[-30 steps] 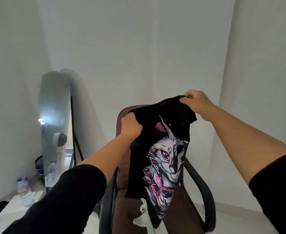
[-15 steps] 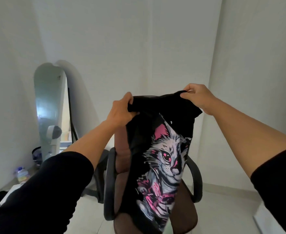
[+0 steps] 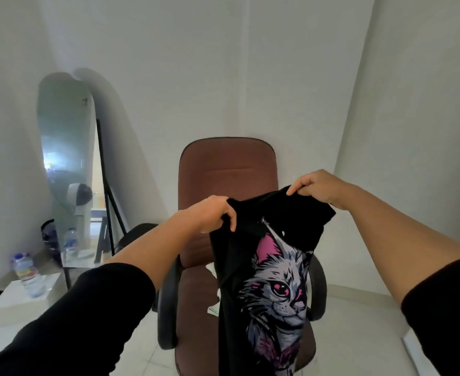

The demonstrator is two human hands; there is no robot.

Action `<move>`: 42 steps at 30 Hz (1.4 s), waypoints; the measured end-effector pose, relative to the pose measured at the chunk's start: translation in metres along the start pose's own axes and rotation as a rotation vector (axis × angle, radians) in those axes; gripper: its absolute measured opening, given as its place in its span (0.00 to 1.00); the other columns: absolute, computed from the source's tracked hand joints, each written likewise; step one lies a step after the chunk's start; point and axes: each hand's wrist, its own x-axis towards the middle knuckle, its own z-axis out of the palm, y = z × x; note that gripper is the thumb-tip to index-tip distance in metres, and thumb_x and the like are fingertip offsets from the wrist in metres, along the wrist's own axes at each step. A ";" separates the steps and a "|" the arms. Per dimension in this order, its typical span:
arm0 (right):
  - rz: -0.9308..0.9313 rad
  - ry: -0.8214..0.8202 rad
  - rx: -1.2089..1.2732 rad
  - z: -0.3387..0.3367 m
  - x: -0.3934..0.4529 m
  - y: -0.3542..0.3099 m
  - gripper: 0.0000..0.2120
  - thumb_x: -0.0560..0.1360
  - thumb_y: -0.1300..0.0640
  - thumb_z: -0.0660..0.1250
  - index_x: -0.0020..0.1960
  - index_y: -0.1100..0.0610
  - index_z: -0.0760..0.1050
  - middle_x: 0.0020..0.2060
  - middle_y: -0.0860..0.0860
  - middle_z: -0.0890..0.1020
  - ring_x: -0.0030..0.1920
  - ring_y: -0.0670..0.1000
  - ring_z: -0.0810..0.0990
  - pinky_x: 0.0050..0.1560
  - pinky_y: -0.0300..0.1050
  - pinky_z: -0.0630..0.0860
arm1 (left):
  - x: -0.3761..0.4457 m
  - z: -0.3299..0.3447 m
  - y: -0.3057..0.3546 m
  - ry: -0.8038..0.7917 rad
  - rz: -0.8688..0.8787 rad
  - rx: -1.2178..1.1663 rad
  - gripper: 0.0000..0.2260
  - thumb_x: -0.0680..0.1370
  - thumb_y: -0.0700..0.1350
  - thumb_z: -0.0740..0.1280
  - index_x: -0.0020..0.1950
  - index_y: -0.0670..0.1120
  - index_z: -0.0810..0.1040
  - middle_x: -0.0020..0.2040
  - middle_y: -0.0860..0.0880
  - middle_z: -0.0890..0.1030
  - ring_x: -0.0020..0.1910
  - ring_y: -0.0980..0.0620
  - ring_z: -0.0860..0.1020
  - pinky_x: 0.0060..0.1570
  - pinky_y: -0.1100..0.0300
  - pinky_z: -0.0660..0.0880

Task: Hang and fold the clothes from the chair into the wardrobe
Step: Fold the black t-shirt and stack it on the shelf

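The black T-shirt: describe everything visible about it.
The black T-shirt looks like soft knit fabric, printed with a large grey-and-white cat face with pink ears and eyes. It hangs in the air in front of the brown chair, bunched and creased at the top, its lower end out of frame. The left hand and the right hand each grip its top edge.

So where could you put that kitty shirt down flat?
Bare brown chair seat shows left of the hanging black cat-print T-shirt, beside the black armrest. Pale cloth crowds the seat's middle. The white low table is free in front of the clear water bottle. Both hands grip the shirt.
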 end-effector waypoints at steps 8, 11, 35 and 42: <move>0.118 -0.126 -0.053 0.077 0.143 0.118 0.18 0.77 0.67 0.59 0.50 0.50 0.83 0.35 0.62 0.80 0.26 0.47 0.68 0.28 0.33 0.65 | 0.124 0.109 -0.093 -0.249 -0.140 0.111 0.18 0.77 0.43 0.66 0.67 0.50 0.75 0.70 0.46 0.68 0.67 0.44 0.69 0.66 0.55 0.66; 0.145 -0.125 -0.041 0.097 0.190 0.151 0.17 0.78 0.67 0.57 0.54 0.55 0.82 0.24 0.47 0.76 0.17 0.43 0.64 0.21 0.30 0.60 | 0.167 0.134 -0.127 -0.259 -0.219 0.137 0.20 0.76 0.46 0.68 0.68 0.53 0.73 0.72 0.48 0.66 0.69 0.46 0.68 0.65 0.53 0.67; 0.133 -0.327 -0.204 0.251 0.212 0.282 0.21 0.77 0.66 0.58 0.66 0.51 0.74 0.65 0.55 0.76 0.32 0.57 0.76 0.27 0.31 0.67 | 0.176 0.324 -0.168 -0.768 -0.352 0.035 0.24 0.82 0.46 0.54 0.78 0.49 0.53 0.77 0.53 0.36 0.76 0.50 0.52 0.67 0.44 0.63; 0.282 -0.759 -0.138 0.319 0.059 0.297 0.19 0.77 0.61 0.62 0.66 0.49 0.74 0.60 0.49 0.79 0.40 0.37 0.73 0.42 0.21 0.66 | 0.076 0.412 -0.116 -0.991 -0.173 0.069 0.26 0.81 0.47 0.57 0.77 0.54 0.51 0.77 0.49 0.35 0.77 0.48 0.41 0.72 0.41 0.53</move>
